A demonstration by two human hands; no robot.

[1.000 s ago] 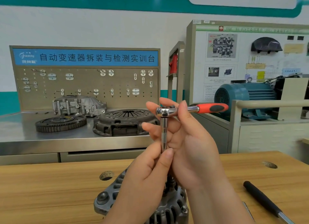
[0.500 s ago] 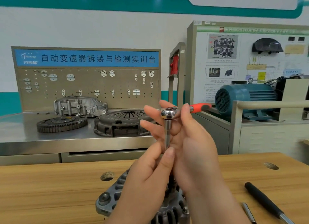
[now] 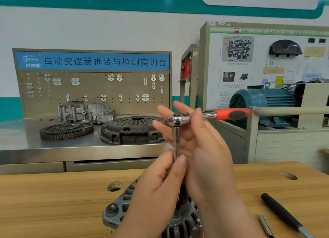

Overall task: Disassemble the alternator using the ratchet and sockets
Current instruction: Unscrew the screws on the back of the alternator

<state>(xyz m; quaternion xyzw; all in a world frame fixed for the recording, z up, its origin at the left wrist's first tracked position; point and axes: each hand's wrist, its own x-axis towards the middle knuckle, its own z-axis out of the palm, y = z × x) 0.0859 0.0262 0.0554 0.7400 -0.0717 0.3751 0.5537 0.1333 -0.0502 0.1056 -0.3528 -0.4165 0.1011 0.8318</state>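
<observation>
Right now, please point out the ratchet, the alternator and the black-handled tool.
ratchet [image 3: 178, 119]: head view, chrome head.
alternator [image 3: 111, 211]: head view, left housing lug.
black-handled tool [image 3: 281, 211]: head view, its grip.

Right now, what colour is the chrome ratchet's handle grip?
Handle grip: orange-red with black inset; head view.

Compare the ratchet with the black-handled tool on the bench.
The ratchet has a red grip; the black-handled tool has a black one. The ratchet is raised, roughly level, atop the extension bar; the black-handled tool lies on the wooden bench. Both have bare metal shanks.
</observation>
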